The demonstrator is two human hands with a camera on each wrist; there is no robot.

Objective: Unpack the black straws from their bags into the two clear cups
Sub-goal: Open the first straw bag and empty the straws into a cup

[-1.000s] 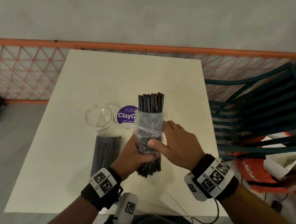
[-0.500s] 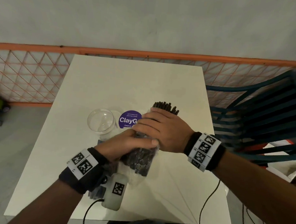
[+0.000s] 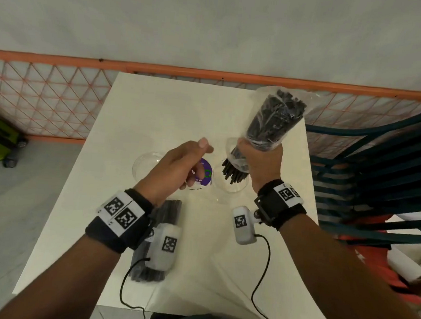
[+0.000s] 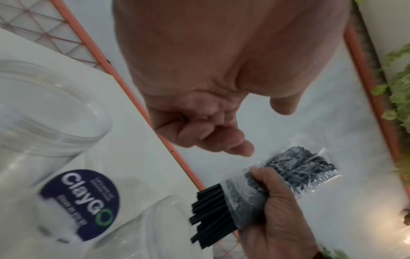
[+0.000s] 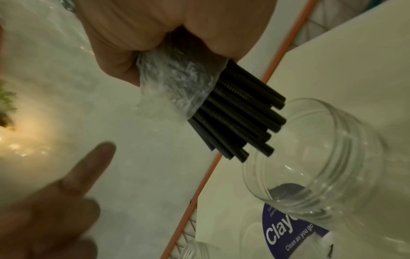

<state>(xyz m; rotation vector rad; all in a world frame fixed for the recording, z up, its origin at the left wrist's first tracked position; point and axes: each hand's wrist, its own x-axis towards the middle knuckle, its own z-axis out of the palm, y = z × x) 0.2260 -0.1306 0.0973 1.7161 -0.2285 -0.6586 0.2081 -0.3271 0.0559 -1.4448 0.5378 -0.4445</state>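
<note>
My right hand (image 3: 257,157) grips a clear bag of black straws (image 3: 272,121) near its open lower end and holds it tilted, closed end up. Bare straw ends (image 3: 231,172) stick out just above the mouth of the right clear cup (image 3: 237,188). The right wrist view shows the straw ends (image 5: 239,119) above that cup's rim (image 5: 321,157). The left clear cup (image 3: 144,162) stands empty. My left hand (image 3: 199,161) hovers between the cups, fingers loosely curled, holding nothing. A second bag of straws (image 3: 168,208) lies on the table under my left wrist.
A purple ClayGo label (image 3: 207,175) sits between the cups on the white table (image 3: 158,111). An orange mesh fence (image 3: 46,103) runs behind the table. A dark green chair (image 3: 377,176) stands at the right, and cables trail over the near table edge.
My left hand has let go of the bag and moved left. My right hand has lifted the bag and turned its open end down over the right cup.
</note>
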